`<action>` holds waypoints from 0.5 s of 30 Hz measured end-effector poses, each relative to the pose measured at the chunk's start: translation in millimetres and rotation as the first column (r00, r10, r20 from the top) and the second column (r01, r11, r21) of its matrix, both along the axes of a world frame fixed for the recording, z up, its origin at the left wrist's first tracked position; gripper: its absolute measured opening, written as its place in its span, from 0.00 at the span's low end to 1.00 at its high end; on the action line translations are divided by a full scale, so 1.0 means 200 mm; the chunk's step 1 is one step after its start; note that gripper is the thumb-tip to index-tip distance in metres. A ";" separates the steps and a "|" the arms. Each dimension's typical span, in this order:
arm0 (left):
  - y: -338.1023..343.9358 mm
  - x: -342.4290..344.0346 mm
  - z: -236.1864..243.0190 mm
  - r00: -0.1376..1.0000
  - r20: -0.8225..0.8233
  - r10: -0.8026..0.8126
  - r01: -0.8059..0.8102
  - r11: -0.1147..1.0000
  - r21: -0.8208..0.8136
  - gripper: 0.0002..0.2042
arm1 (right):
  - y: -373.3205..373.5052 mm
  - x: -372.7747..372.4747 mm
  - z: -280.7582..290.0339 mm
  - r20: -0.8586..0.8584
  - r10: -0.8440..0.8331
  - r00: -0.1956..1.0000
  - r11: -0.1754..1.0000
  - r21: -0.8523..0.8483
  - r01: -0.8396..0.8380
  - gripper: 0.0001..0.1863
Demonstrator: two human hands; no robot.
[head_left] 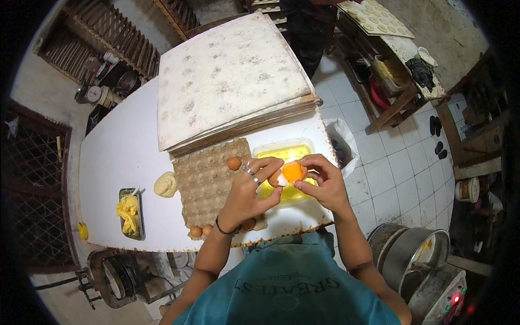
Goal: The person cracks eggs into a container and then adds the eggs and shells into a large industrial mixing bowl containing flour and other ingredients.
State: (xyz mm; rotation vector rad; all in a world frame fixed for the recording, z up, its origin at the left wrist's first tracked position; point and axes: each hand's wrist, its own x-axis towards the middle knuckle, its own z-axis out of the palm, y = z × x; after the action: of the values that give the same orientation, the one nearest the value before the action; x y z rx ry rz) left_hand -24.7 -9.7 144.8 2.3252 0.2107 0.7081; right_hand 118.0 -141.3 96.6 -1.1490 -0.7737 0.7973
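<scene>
At the left wall stands a dark lattice panel [38, 189]. The white table [111, 170] has a curved left side and rust-marked near edge. On it, from left: a metal pan [142, 222] of yellow fat [128, 211]; a pale dough lump [166, 184]; a cardboard egg tray [203, 187] with several brown eggs [234, 163]; behind it, a stack of floured boards [233, 76].

Over the clear container [260, 147] of yellow liquid, a cracked egg is held apart. Left hand [250, 187]: thumb and fingers pinched on the left shell half [278, 179]. Right hand [329, 187]: thumb and fingertips closed on the right shell half [304, 172]; the yolk [293, 171] shows between the halves.

To the right: tiled floor [392, 162]; far bench [398, 54] with a tray of pale rounds [375, 17]; near, a round metal bowl [420, 254].

Markings: the far-left scale [93, 94] has a dial too small to read; the teal shirt [271, 298] bears dark printed lettering.
</scene>
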 end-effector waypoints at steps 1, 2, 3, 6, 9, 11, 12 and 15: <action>0.00 0.00 0.00 1.000 0.002 -0.003 0.003 1.000 -0.002 0.22 | 0.00 0.00 -0.01 -0.041 -0.002 0.999 1.000 -0.003 0.002 0.22; 0.00 0.00 0.00 1.000 0.004 -0.006 0.006 1.000 -0.005 0.22 | -0.01 -0.01 -0.01 -0.081 -0.005 0.997 1.000 -0.005 0.005 0.23; 0.00 0.00 0.01 1.000 0.002 -0.006 0.006 1.000 -0.005 0.22 | -0.01 0.00 -0.02 -0.113 0.002 0.994 1.000 -0.005 -0.003 0.23; 0.00 -0.01 0.01 1.000 -0.017 0.024 -0.025 0.998 -0.064 0.22 | 0.00 0.01 -0.03 -0.175 0.014 0.984 1.000 0.001 -0.015 0.23; 0.05 -0.03 -0.07 0.993 -0.084 0.088 -0.094 0.992 -0.079 0.23 | 0.00 0.03 -0.05 -0.182 0.007 0.983 1.000 0.012 -0.004 0.22; 0.10 -0.08 -0.16 0.958 -0.279 0.069 -0.068 0.998 0.015 0.20 | 0.00 0.03 -0.03 -0.196 0.005 0.981 1.000 0.021 -0.001 0.22; 0.13 -0.11 -0.21 0.926 -0.371 0.065 -0.047 0.997 0.058 0.19 | 0.00 0.03 -0.01 -0.158 0.001 0.987 1.000 0.008 0.000 0.22; 0.15 -0.13 -0.30 0.884 -0.464 0.057 -0.008 0.994 0.108 0.18 | -0.01 0.04 0.03 -0.042 -0.013 0.999 0.998 -0.054 0.011 0.21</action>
State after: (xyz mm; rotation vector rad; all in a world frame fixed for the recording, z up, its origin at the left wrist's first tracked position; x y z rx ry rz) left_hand -51.6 19.4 84.6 2.5669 0.4385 0.1602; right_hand 126.8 -142.3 101.7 -1.1798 -0.7135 0.8338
